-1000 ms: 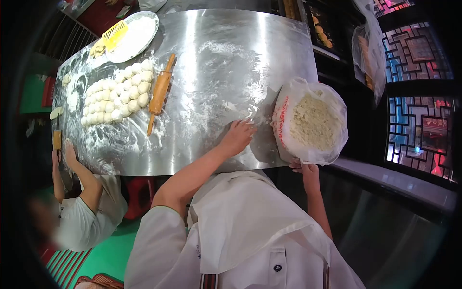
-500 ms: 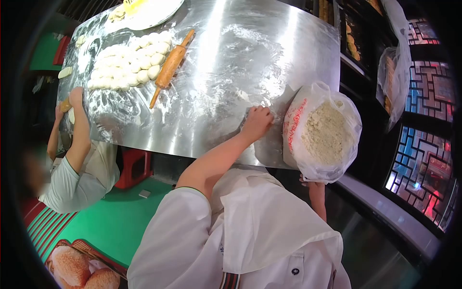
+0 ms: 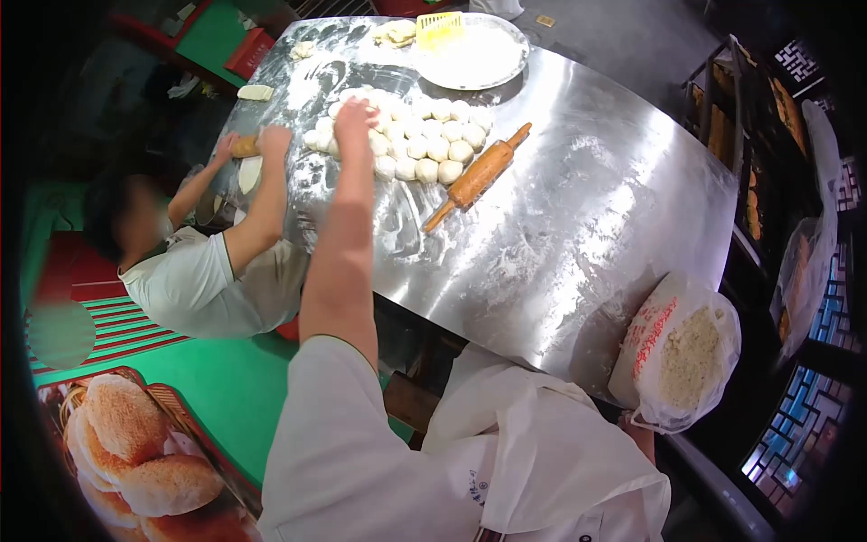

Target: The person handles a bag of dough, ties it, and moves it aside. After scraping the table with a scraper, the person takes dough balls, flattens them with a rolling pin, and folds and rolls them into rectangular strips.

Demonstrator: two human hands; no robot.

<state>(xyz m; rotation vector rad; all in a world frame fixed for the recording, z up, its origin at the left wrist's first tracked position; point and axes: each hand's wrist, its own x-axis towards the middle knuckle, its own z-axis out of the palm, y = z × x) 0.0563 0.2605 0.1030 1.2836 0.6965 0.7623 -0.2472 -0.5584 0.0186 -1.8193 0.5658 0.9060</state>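
Left hand [image 3: 356, 117] has swung from beside bag [image 3: 647, 332] to dough balls [image 3: 426, 170], left of rolling pin [image 3: 483, 176]; fingers half-curled, grip unclear. Right hand [image 3: 642, 437] at bag, right of pin; fingers hidden.

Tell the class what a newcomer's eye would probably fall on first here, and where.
Likely first: the cluster of pale dough balls on the floury metal table, with the left hand reaching in among them. Just right of them, the wooden rolling pin lies at a slant. The plastic bag of pale, crumbly stuff then stands out at the table's near right corner.
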